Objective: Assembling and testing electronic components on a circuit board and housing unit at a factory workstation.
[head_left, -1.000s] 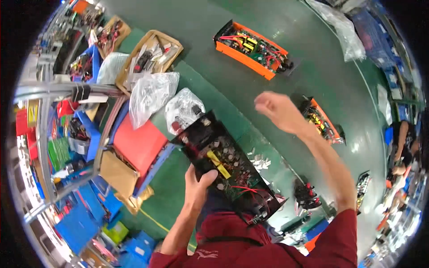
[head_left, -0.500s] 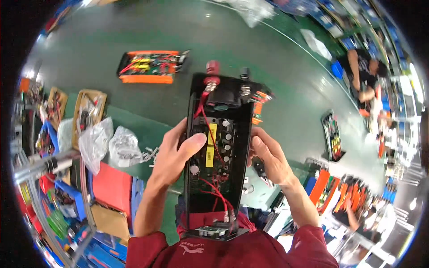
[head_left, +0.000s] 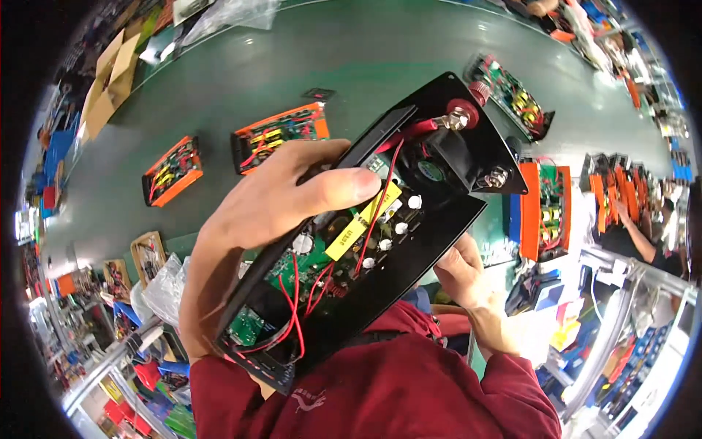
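Note:
An uncovered black power inverter is held up in front of me, tilted with its terminal end toward the upper right. Inside are a green circuit board, yellow-taped transformers and loose red wires. A fan sits at the terminal end, beside a red terminal and a second terminal post. My left hand grips the left side wall, thumb bent in over the transformers. My right hand is closed on the right wall's lower edge; some of its fingers are hidden beneath.
Orange-sided inverters lie on the green bench, another at right. A black open unit rests at the upper right. Left are a parts basket, plastic bags and a cardboard box. A co-worker's arm reaches in at far right.
The inverter has turned from upright to slanting, its terminal end swinging right. My left hand has moved up along its wall, my right lower. The surroundings have shifted as my head turned.

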Available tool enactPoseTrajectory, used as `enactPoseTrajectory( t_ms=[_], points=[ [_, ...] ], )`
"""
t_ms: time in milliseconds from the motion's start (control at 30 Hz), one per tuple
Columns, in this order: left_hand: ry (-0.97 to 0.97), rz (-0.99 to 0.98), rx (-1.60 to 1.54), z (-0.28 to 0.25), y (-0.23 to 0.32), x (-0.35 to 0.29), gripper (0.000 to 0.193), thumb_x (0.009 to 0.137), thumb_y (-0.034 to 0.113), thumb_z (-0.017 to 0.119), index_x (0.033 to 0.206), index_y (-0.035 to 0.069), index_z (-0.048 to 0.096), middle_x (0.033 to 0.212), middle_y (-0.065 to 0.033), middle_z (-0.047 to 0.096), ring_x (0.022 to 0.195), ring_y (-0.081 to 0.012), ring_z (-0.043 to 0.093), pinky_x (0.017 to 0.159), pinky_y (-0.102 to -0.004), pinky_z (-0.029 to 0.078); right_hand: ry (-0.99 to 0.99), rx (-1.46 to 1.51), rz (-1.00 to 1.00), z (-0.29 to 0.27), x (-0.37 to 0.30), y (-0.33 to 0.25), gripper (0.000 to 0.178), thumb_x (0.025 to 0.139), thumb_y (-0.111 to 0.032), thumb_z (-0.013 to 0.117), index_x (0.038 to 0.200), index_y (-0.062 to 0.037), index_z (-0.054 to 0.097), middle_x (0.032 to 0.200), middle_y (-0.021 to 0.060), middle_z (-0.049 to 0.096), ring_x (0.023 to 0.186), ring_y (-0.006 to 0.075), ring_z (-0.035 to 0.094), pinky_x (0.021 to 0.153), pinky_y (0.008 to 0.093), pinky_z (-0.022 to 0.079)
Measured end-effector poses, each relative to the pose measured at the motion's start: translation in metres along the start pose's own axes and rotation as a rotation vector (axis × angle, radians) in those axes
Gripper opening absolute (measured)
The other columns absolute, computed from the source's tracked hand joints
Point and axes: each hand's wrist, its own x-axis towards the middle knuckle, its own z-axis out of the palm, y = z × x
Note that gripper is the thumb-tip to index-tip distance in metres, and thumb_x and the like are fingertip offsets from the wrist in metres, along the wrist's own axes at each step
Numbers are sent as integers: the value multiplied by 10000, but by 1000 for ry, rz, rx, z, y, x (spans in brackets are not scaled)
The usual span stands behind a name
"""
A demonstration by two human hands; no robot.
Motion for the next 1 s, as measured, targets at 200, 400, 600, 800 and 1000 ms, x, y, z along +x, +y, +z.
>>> enactPoseTrajectory(
  t_ms=[200, 400, 600, 800, 1000],
  points=[
    [-298, 84, 95, 43, 30, 38, 596, 886, 469, 590, 1126, -74, 642, 949, -101, 691, 898, -150, 616, 819, -300, 477, 65, 54, 15, -24, -45, -39, 337, 1061, -273, 481, 1195, 23, 571, 927, 95, 679, 759, 150, 605, 711, 291, 501],
    [-230, -127, -188, 90, 2, 41, 587, 845, 409, 631, 1214, -48, 617, 1087, -66, 677, 974, -134, 624, 863, -307, 502, 45, 123, 104, -99, -74, -10, 430, 1070, -311, 472, 1364, 0, 505, 1083, 100, 692, 857, 131, 666, 663, 260, 486],
    [-142, -135, -489, 100, -53, 72, 463, 886, 323, 595, 1163, -47, 630, 999, -114, 698, 840, -201, 678, 774, -343, 548, 265, -67, -8, -164, -105, -4, 240, 1015, -82, 423, 1141, -32, 621, 942, 48, 669, 805, 101, 623, 658, 245, 453],
    [-83, -90, -431, 118, -18, 96, 465, 902, 344, 583, 1173, -32, 628, 1003, -117, 700, 845, -211, 680, 776, -351, 552, 214, -214, -65, -172, -88, -21, 249, 839, 66, 379, 894, -16, 608, 770, 11, 563, 740, 98, 515, 684, 268, 433],
    [-4, -104, -434, 145, -13, 103, 468, 919, 365, 571, 1183, -18, 626, 1007, -120, 702, 851, -220, 682, 778, -359, 556, 153, -353, -150, -170, -74, -17, 203, 851, 47, 390, 876, -9, 584, 754, -3, 490, 722, 94, 468, 657, 275, 397]
  ],
)
